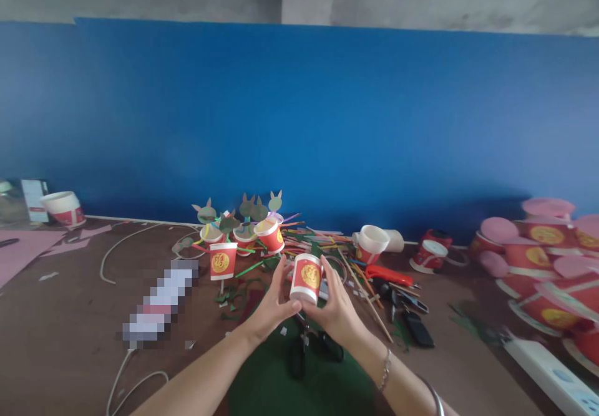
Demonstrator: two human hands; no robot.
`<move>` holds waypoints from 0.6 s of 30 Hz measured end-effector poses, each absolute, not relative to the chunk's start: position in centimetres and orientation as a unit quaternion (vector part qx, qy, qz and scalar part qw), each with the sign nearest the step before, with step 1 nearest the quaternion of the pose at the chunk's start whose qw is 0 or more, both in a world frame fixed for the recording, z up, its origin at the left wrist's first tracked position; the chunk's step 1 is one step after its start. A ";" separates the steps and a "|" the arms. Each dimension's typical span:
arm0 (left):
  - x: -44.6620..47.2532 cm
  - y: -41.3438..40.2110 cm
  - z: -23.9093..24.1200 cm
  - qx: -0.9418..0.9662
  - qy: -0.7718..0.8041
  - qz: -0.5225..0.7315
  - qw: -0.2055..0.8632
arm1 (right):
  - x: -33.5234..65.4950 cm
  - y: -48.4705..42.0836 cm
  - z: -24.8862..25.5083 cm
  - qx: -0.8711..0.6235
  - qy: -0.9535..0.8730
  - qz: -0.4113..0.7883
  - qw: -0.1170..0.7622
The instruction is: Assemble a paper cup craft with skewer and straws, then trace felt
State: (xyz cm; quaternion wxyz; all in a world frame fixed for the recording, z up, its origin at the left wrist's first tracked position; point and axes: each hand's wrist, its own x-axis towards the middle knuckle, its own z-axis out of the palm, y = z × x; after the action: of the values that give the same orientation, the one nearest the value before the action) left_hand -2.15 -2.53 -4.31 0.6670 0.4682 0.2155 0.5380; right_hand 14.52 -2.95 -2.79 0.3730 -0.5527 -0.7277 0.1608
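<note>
Blue wall (299, 116); left hand (270, 307), right hand (340, 309), curled, grip cup (305, 280): long axis nearly upright, emblem (311, 275) facing wearer.

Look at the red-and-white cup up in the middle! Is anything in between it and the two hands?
Nothing visible is: the left hand and right hand hold the red-and-white cup directly between them. The black-handled scissors lie below, out of that gap.

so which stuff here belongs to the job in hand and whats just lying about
Likely part of it:
- paper cup between left hand and right hand
- scissors
- green sheet
- cup with animal cutout

Probably just lying about:
- power strip
- pixelated item on a cable
</note>
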 end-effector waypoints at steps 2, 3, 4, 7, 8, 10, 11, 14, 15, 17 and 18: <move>-2.4 -2.3 -4.5 0.480 0.225 0.526 0.665 | 14.6 -2.6 -3.0 -0.571 -0.687 0.235 0.383; -2.5 -2.2 -4.6 0.490 0.229 0.521 0.660 | 14.7 -2.4 -3.0 -0.574 -0.674 0.263 0.383; -2.5 -2.2 -4.8 0.504 0.230 0.516 0.653 | 14.7 -2.3 -3.1 -0.577 -0.665 0.280 0.382; -2.4 -1.9 -5.2 0.547 0.234 0.504 0.626 | 14.8 -2.2 -3.0 -0.584 -0.661 0.286 0.373; -2.4 -1.8 -5.4 0.559 0.242 0.503 0.613 | 14.8 -2.2 -2.9 -0.587 -0.664 0.280 0.367; -2.3 -1.6 -5.6 0.583 0.265 0.507 0.577 | 14.7 -2.4 -2.7 -0.592 -0.671 0.272 0.354; -2.3 -1.6 -5.6 0.595 0.277 0.511 0.555 | 14.7 -2.5 -2.6 -0.592 -0.674 0.272 0.348; -2.1 -1.4 -5.6 0.623 0.301 0.523 0.498 | 14.6 -2.5 -2.5 -0.589 -0.679 0.273 0.343; -2.1 -1.4 -5.6 0.626 0.306 0.525 0.489 | 14.6 -2.5 -2.5 -0.587 -0.680 0.270 0.346; -2.1 -1.5 -5.5 0.626 0.314 0.526 0.482 | 14.6 -2.5 -2.7 -0.583 -0.684 0.258 0.354; -2.0 -1.5 -5.5 0.625 0.317 0.526 0.481 | 14.6 -2.5 -2.8 -0.582 -0.687 0.251 0.357</move>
State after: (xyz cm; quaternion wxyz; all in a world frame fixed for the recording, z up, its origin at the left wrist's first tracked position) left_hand -2.03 -1.51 -5.50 0.4814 0.6253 0.3174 0.5259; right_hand 14.57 -2.49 -2.76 0.3566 -0.5816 -0.6867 0.2510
